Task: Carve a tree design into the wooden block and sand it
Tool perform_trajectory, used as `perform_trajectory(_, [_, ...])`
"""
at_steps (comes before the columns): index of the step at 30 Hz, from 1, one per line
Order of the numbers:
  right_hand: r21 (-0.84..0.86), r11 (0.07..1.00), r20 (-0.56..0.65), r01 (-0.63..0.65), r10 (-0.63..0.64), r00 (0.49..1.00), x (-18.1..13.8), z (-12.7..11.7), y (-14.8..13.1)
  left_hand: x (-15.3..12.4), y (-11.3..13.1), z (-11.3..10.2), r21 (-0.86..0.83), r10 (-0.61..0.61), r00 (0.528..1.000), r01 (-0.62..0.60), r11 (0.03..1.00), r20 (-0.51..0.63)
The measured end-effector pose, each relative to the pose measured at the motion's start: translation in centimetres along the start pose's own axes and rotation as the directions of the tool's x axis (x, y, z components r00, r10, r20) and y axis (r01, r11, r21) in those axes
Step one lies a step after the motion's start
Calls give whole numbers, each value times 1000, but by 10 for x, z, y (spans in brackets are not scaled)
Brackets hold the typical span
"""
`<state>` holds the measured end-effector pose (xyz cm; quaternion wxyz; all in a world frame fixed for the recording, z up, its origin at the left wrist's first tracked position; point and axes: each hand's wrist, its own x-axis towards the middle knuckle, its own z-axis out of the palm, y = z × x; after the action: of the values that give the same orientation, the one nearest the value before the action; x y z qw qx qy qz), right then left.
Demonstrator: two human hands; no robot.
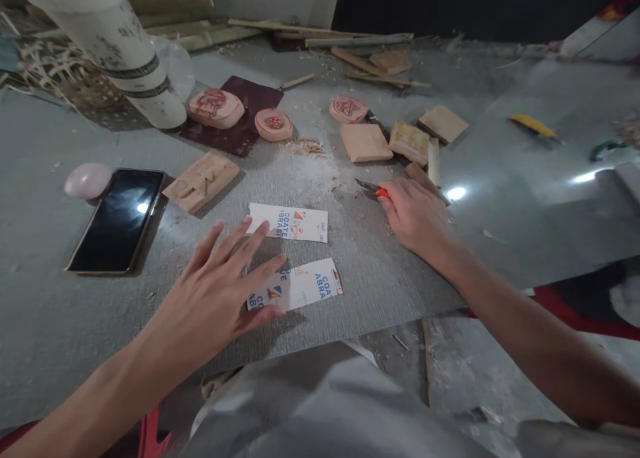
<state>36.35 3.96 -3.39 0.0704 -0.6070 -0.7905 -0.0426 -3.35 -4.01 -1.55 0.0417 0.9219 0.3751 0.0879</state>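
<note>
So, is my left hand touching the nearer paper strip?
Touching. The head view shows the left hand flat on the nearer paper strip, fingers covering its left end.

Phone [117,221]: black glass face, glossy, mirroring a lamp.
Mat [350,271]: under the phone; grey, matt, fine woven-looking grain, dusted with pale wood crumbs.
Upper strip [295,223]: right of the phone; white printed paper, smooth.
Lower strip [305,285]: right of the phone and nearer the person; the same printed paper, slight sheen.
Knife [369,187]: further right of the phone; dull dark metal blade, bright orange plastic behind it.
Grooved block [201,180]: just beyond the phone's right corner; raw pale wood, matt.
Carved block [216,107]: beyond the phone; pale wood, rough-cut top stained red.
Dark sheet [255,95]: under the carved block; maroon, matt, gritty-looking.
Pink lump [88,180]: left of the phone; smooth, soft sheen.
Shiny sheet [525,198]: far right of the phone; grey, smooth, glossy.
</note>
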Motion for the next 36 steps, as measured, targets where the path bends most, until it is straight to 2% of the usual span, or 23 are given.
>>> perform_trajectory(4, [2, 1000, -4, -4, 4, 1000, 0, 0, 0, -7, 13, 1, -10, 23, 999, -23, 1000, -44])
perform_trajectory(7, [5, 1000, -2, -4, 4, 1000, 0, 0, -1, -15, 28, 3, -65, 144, 989, -146, 987, -46])
perform_trajectory(9, [4, 1000, -2, -5, 5, 1000, 0, 0, -1, -21, 35, 5, -74, 161, 985, -165, 983, -59])
perform_trajectory(20, [-3, 1000, -11, -19, 19, 1000, 1, -1, -3, -40, 46, 8, 0, -75, 995, 75, 997, -62])
perform_trajectory(27, [-5, 1000, -22, -15, 15, 1000, -2, -8, -3, -49, 62, 7, 90, -187, 971, 202, 975, -148])
perform_trajectory(33, [-1, 1000, -13, 1, -1, 1000, -11, -24, -11, -42, 74, 8, -39, -195, 958, 191, 981, -209])
perform_trajectory(36, [3, 1000, 9, 18, -18, 1000, -16, -27, -16, -37, 77, 10, -64, -196, 959, 187, 980, -206])
